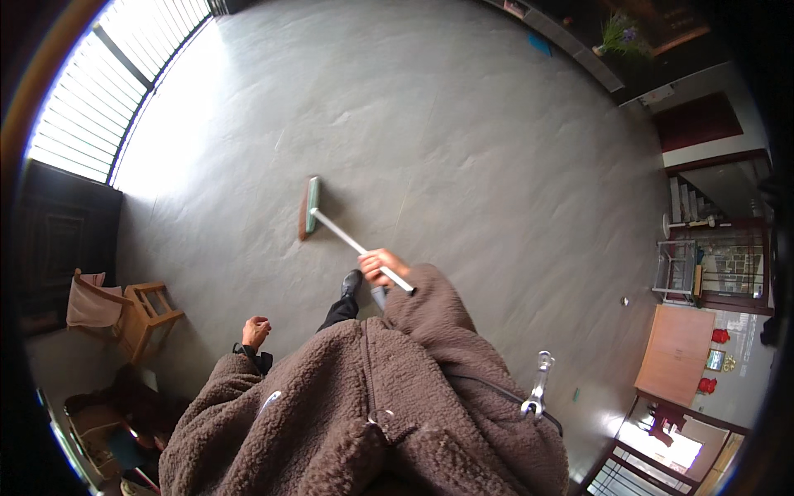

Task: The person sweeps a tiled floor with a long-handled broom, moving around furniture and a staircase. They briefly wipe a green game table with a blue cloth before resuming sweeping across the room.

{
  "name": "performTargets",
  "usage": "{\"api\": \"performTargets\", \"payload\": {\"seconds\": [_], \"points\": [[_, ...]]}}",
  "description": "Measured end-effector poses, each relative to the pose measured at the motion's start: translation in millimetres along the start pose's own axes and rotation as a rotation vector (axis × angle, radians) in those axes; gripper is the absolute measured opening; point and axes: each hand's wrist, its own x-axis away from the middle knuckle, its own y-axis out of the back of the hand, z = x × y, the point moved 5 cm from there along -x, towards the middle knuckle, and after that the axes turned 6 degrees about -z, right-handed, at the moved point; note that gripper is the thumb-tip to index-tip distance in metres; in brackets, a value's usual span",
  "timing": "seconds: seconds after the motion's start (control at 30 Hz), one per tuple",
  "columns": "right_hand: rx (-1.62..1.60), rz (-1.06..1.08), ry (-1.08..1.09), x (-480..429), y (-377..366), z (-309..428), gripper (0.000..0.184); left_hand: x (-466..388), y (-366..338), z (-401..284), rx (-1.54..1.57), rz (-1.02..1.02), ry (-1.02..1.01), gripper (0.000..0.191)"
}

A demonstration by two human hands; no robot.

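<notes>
A broom with a pale green head (pixel 313 201) and reddish-brown bristles (pixel 303 212) stands on the grey floor ahead of me. Its white handle (pixel 345 233) slants back towards my body. My right hand (pixel 379 265) is wrapped around the handle near its dark end cap (pixel 410 291). Off to the left, my left hand (pixel 255 332) hangs with nothing in it, the fingers loosely bent and slightly blurred. A dark strap is around the left wrist. One black shoe (pixel 352 284) shows just below the broom.
Wooden chairs (pixel 146 304), one draped with pinkish cloth (pixel 93 304), stand at the left. A barred opening (pixel 93 99) lets in light at upper left. Along the right are a wooden cabinet (pixel 676 354) and a metal rack (pixel 676 266). A blue piece (pixel 539 43) lies near the dark counter (pixel 676 68).
</notes>
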Motion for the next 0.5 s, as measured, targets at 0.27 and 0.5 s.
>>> {"api": "performTargets", "payload": {"seconds": [0.27,0.5], "points": [[-0.276,0.086,0.543,201.2,156.7,-29.5,0.009,-38.4,-20.9,-28.2,-0.16,0.139,-0.061,0.028],[-0.485,0.023,0.538,318.5,281.3,-102.6,0.029,-51.1,-87.2,-156.2,-0.164,0.15,-0.351,0.028]]}}
